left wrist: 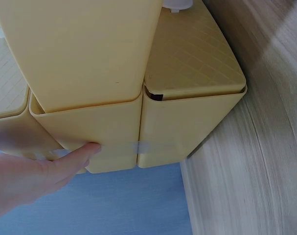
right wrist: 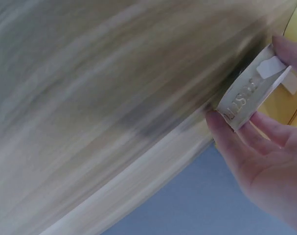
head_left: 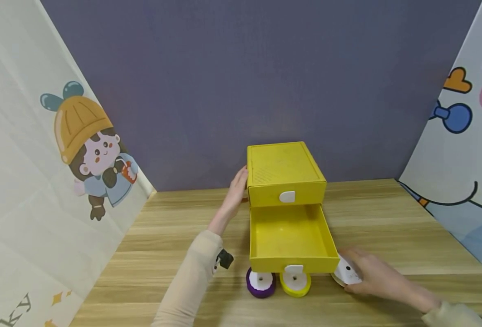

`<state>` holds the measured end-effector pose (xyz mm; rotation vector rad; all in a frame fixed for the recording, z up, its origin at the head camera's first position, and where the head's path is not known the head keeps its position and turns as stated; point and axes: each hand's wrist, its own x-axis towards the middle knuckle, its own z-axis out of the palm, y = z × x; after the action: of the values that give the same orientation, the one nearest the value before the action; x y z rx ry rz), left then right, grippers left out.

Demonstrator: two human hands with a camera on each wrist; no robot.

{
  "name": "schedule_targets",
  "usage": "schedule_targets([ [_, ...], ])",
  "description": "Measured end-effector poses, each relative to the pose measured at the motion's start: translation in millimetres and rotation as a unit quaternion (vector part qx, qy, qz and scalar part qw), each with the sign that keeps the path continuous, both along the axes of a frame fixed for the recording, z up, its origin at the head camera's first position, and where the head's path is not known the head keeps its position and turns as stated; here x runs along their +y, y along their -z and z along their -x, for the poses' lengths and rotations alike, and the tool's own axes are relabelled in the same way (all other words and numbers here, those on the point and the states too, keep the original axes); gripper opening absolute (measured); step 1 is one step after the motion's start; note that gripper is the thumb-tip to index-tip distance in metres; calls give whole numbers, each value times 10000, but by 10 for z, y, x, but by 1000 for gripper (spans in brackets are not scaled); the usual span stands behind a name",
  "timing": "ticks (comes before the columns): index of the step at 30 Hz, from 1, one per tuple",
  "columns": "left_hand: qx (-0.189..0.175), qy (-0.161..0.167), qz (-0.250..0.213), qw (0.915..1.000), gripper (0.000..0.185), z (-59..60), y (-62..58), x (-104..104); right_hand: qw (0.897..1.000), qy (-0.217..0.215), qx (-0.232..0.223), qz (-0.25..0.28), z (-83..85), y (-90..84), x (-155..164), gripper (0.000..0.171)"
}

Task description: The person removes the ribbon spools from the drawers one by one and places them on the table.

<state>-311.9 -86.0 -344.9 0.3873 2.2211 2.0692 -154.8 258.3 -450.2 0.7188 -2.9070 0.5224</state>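
Your left hand (head_left: 233, 194) lies flat against the yellow drawer box (head_left: 283, 175), fingers straight. Your right hand (head_left: 373, 274) pinches a white tape roll (head_left: 346, 270) by the open lower drawer (head_left: 292, 238); only the right wrist view shows its embossed rim.

Both arms wear long cream-beige sleeves reaching the wrists; both hands are bare. Just behind the left hand (head_left: 236, 190), a small black camera mount (head_left: 224, 259) sits against the sleeve cuff. The right hand (head_left: 371, 272) shows its sleeve's ribbed cuff.
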Motion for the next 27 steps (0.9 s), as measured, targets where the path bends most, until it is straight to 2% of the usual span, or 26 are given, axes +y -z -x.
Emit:
schedule_targets([
  [4,-8,37,-81,10000,60,-8,-6,-1,9999,92,-64,-43,-19,1,-25,85],
  [10,140,4,1,9999,61,-2,-4,5,9999,92,40,-79,-42,23,-51,85],
  [15,294,-27,46,9996,60,-12,-11,4,9999,101,-65,-49,-44,28,-56,90],
  [22,205,-12,12,9998,60,-9,-8,-3,9995,-14,297,-73,-55,65,-52,97],
  [27,243,-30,45,9997,60,-1,8,-3,9996,-60,262,-98,-64,73,-46,98],
])
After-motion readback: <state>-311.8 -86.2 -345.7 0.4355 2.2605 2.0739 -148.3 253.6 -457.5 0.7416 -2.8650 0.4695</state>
